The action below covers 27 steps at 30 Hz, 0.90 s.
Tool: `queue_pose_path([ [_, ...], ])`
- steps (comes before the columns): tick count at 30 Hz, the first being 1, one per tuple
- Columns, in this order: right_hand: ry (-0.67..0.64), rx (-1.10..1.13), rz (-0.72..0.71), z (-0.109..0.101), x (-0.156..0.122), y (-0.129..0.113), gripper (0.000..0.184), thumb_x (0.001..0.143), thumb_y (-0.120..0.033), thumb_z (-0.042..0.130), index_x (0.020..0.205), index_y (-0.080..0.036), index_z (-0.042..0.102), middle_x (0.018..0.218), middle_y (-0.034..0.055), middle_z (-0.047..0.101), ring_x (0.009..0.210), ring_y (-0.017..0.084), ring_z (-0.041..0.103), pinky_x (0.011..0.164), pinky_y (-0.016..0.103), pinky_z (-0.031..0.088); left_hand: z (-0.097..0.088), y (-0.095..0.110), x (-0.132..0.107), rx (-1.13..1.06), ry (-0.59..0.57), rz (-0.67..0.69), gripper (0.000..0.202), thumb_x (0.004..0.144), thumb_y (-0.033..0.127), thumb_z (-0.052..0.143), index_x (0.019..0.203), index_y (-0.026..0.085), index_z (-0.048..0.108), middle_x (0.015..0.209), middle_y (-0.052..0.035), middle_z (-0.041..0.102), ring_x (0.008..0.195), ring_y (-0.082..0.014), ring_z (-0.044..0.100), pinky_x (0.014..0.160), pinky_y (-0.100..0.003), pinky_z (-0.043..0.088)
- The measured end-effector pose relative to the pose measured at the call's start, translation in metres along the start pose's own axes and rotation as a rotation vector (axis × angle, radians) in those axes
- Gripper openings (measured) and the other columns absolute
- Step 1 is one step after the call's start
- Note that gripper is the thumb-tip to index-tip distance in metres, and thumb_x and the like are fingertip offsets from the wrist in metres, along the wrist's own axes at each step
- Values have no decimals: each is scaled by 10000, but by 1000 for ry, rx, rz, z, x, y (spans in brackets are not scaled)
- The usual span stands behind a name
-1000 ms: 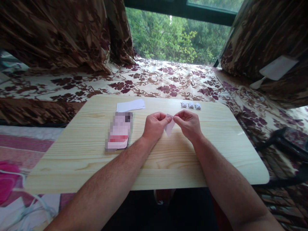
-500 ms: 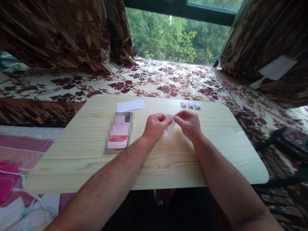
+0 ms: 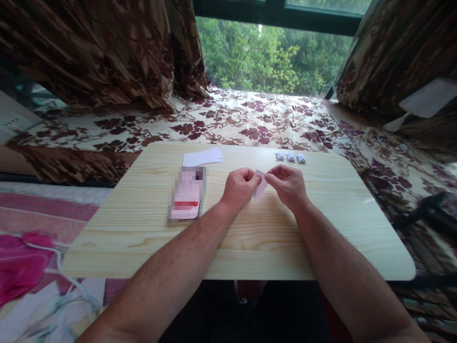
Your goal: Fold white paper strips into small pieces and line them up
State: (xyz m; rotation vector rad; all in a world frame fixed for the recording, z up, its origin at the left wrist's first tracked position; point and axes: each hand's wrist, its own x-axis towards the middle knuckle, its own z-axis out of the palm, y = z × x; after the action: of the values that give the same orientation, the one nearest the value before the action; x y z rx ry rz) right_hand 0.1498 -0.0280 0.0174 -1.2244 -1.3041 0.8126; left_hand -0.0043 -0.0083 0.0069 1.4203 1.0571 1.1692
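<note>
A small piece of white paper (image 3: 259, 189) is pinched between my two hands above the middle of the table. My left hand (image 3: 240, 186) grips its left side, thumb laid over the face. At its upper right edge, my right hand (image 3: 287, 183) holds it between thumb and fingertips. The piece looks like a diamond with a point facing down; its folds are too small to make out. Beyond my right hand, three small folded white paper shapes (image 3: 291, 158) sit in a row near the table's far edge.
Flat white paper strips (image 3: 203, 156) lie at the table's (image 3: 143, 238) back left. A phone-like object (image 3: 187, 193), blurred by pixels, lies in front of them. White cables (image 3: 59, 259) and pink cloth (image 3: 21, 262) are at lower left. Patterned fabric (image 3: 257, 116) covers the ledge behind.
The whole view has shifted, so everything appears a little farther right. Both hands keep their hold on the paper, with barely any change in finger position.
</note>
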Motion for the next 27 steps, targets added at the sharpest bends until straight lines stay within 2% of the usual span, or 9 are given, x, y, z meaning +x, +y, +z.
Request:
queue_pose_path([
  [13, -19, -23, 5, -1, 1, 3, 85, 710, -236, 706, 676, -166, 670, 606, -17, 633, 560, 107, 529, 536, 241, 393, 2, -1, -1, 13, 6, 8, 251, 747, 344, 726, 618, 165, 608, 579, 22, 544, 544, -102, 442, 521, -244, 324],
  [18, -6, -20, 14, -1, 2, 5, 106, 708, -254, 715, 668, -169, 666, 600, -18, 629, 555, 110, 526, 534, 244, 391, 4, -1, -1, -70, 39, -15, 226, 720, 366, 756, 680, 164, 662, 625, 10, 605, 576, -109, 496, 553, -242, 366],
  [27, -30, -21, 5, -1, 1, 6, 97, 716, -240, 716, 669, -171, 665, 603, -19, 633, 558, 111, 534, 542, 247, 393, 2, -4, 2, -105, 45, -35, 218, 724, 348, 752, 675, 153, 668, 616, 1, 615, 565, -110, 498, 548, -246, 376],
])
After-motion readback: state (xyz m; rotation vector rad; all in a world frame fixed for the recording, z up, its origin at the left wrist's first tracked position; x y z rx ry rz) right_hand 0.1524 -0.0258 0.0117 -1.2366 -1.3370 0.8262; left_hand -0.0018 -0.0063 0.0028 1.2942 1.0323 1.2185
